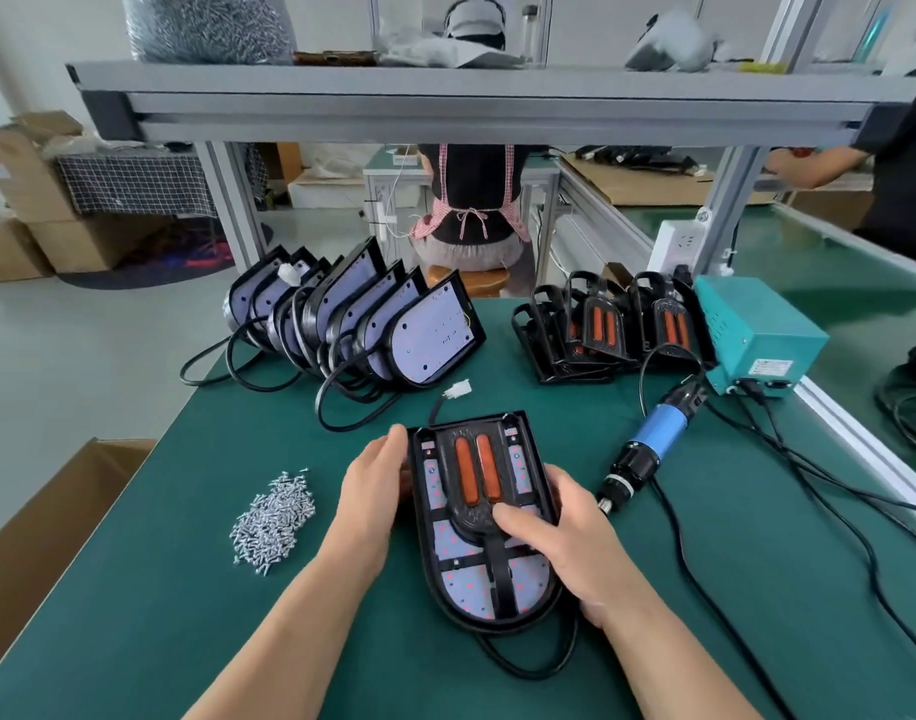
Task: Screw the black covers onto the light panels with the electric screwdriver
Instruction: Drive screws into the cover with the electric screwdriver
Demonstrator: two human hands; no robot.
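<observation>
green mat (pixel 186 589), right hand (pixel 575 537) part-hiding light panel's (pixel 461 584) black cover (pixel 469 519)

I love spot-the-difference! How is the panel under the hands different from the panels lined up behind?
The held light panel lies flat; the row of panels stands on edge, leaning. The held one carries a black cover with orange strips; the row's faces are bare. Both have rounded black frames and cables.

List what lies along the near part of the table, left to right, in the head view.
pile of screws → light panel → electric screwdriver → teal power box
</observation>
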